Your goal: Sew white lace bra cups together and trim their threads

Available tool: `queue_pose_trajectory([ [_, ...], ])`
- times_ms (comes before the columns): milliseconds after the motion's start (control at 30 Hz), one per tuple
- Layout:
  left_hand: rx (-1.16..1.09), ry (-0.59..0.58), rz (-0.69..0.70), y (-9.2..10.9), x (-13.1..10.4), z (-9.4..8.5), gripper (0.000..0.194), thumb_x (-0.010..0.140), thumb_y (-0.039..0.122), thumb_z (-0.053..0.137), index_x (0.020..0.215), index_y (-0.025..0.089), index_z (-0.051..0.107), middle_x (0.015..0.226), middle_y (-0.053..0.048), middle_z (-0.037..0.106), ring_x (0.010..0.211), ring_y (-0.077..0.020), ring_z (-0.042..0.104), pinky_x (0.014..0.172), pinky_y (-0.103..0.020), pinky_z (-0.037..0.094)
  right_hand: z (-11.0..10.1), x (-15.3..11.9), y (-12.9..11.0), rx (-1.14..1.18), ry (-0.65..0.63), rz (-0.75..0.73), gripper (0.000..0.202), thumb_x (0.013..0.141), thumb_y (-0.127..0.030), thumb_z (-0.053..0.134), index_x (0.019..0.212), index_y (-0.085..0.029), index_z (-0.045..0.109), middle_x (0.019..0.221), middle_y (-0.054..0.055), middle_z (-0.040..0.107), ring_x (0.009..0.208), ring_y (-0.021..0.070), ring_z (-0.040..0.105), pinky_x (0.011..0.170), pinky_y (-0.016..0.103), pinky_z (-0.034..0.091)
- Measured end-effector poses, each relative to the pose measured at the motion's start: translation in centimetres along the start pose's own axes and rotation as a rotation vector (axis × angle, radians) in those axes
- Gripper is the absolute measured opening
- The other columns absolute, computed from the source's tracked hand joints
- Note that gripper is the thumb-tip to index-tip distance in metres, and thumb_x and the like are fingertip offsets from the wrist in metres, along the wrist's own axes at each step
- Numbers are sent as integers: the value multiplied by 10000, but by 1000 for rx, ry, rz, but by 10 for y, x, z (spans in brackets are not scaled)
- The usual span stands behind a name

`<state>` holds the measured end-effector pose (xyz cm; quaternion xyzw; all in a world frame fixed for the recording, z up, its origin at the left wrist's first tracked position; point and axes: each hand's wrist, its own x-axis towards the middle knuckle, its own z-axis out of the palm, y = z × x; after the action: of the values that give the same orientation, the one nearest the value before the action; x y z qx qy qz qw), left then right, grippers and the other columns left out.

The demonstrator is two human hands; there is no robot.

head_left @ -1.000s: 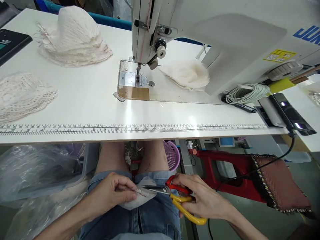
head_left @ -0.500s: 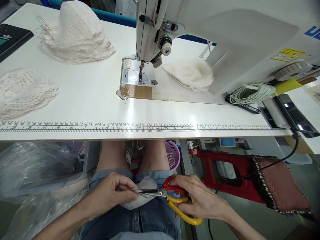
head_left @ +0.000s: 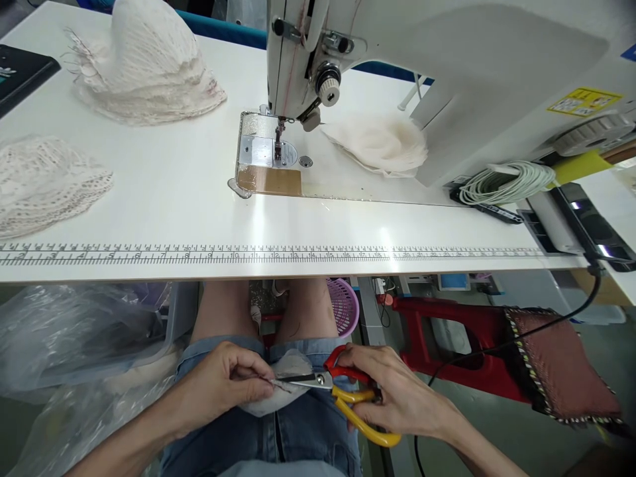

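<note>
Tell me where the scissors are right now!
In the head view, the scissors are in the right hand, over the lap, blades at the white cloth.

Red stool (head_left: 489, 324) on greenish floor (head_left: 501, 424)

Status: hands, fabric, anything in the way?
Left hand pinches white fabric. Right hand grips scissors, blades at fabric. Possibly in the way: left fingertips, near blades.

Right hand (head_left: 395, 387) holds scissors (head_left: 322, 380)
</note>
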<state>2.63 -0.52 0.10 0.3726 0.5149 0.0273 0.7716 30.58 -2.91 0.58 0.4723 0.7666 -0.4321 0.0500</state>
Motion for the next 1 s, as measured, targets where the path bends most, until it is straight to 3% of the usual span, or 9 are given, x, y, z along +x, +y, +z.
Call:
queue_pose_trajectory([
  [733, -16, 18, 24, -8, 2, 0, 245, 653, 361, 708, 729, 129, 730, 586, -7, 663, 529, -103, 484, 516, -192, 326, 4, 0, 0, -30, 33, -73, 266, 760, -299, 585, 998, -181, 567, 897, 61, 651, 723, 179, 592, 715, 267, 420],
  [1000, -1, 3, 31, -6, 2, -1, 236, 683, 369, 693, 753, 149, 743, 606, -6, 666, 541, -109, 488, 523, -196, 338, 2, 1, -1, -28, 25, -71, 334, 708, -243, 576, 1036, -183, 559, 966, 67, 652, 768, 194, 601, 731, 280, 416],
])
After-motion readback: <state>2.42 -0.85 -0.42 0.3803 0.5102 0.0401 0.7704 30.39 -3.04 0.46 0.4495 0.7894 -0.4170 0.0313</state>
